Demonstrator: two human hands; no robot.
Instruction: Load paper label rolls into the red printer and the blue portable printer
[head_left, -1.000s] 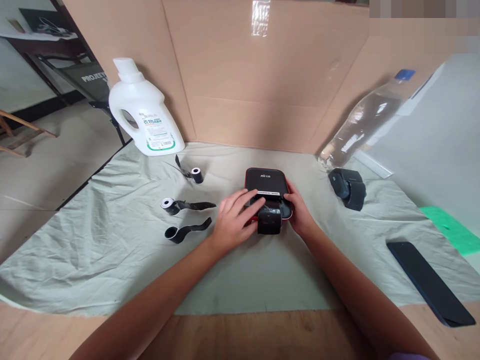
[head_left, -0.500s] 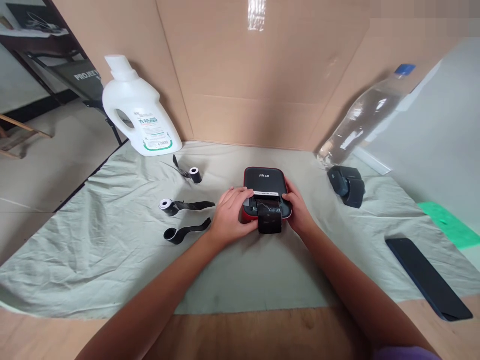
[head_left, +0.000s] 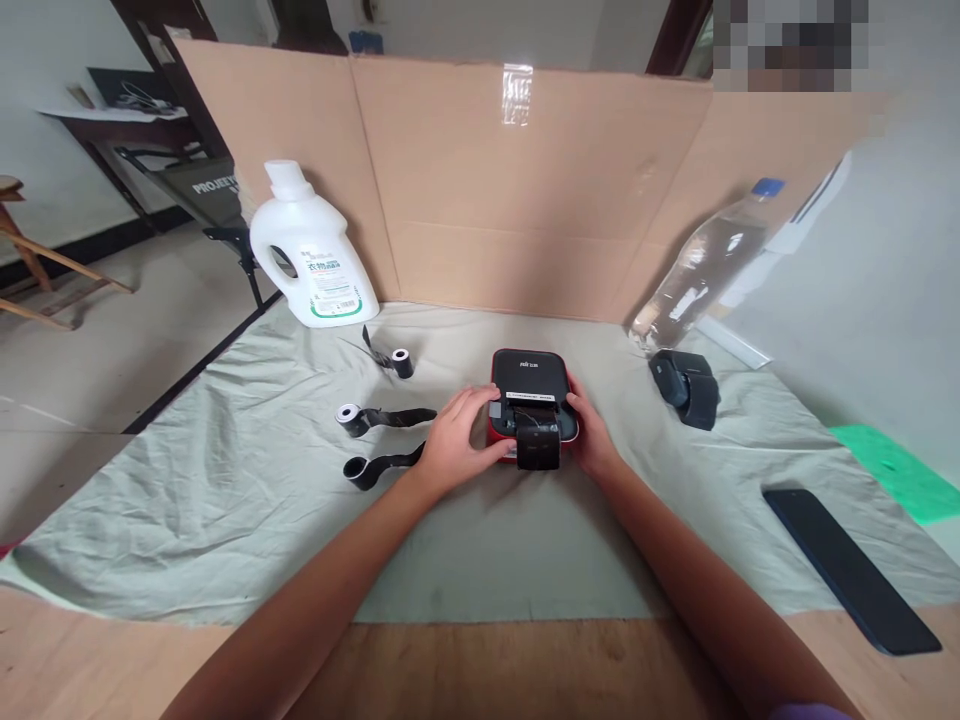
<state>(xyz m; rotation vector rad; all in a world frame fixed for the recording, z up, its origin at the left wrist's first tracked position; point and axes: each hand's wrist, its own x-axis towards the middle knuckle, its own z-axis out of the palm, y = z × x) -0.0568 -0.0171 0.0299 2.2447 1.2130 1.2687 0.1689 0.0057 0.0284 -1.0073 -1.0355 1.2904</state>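
A black and red label printer (head_left: pixel 531 375) lies on the cloth, with a dark strip (head_left: pixel 538 446) curling out of its front. My left hand (head_left: pixel 461 440) grips its left side, thumb low at the front corner and fingers at the upper left edge. Around the right side wraps my right hand (head_left: pixel 592 430), its thumb on the edge. To the left are three small rolls with dark tails: an upper roll (head_left: pixel 403 363), a middle roll (head_left: pixel 349 420) and a lower roll (head_left: pixel 360 472). The tails of the lower two run toward my left hand.
A white detergent bottle (head_left: pixel 319 255) stands back left before a cardboard panel (head_left: pixel 480 180). Back right, a clear bottle (head_left: pixel 705 262) leans near a black strapped object (head_left: pixel 685 388). A dark phone (head_left: pixel 851 570) lies front right, beside a green sheet (head_left: pixel 896 470).
The view has tilted up, showing more of the room above the cardboard. My left fingers have shifted from the printer's top to its left edge. Both hands remain around the printer.
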